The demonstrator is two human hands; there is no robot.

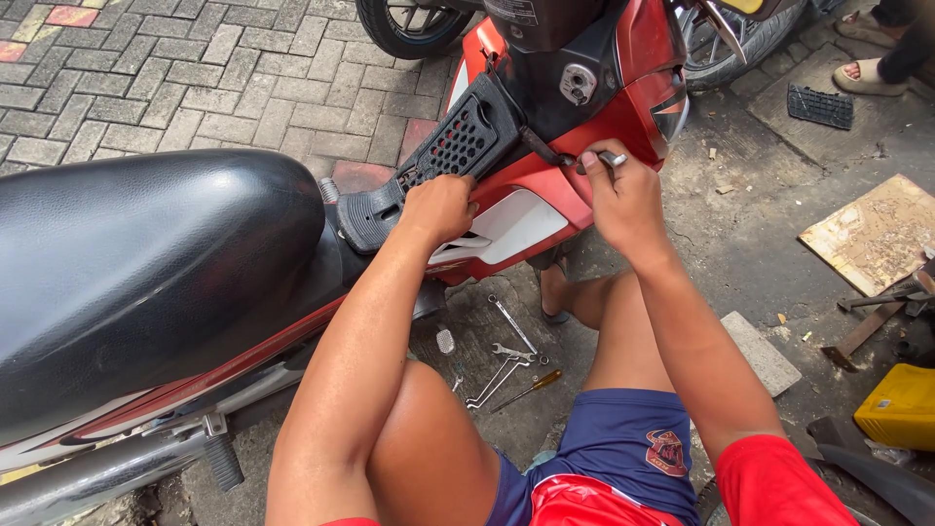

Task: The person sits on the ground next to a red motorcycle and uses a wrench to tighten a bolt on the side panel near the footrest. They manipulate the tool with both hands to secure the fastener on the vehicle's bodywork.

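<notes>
I sit beside a red motorbike (526, 209) with a black seat (146, 263). My left hand (438, 206) presses against the red side panel, just under a black perforated plastic cover (458, 141) that lies tilted across the frame. My right hand (618, 190) is closed around a small metal tool (609, 158), held against the edge of the red panel near the front. The tool's tip is hidden by my fingers.
Several wrenches (506, 365) and a screwdriver (531, 385) lie on the ground between my legs. A black grille piece (820, 105) and a worn board (877, 234) lie to the right. A yellow container (901, 404) sits lower right. Another person's feet (867, 68) stand top right.
</notes>
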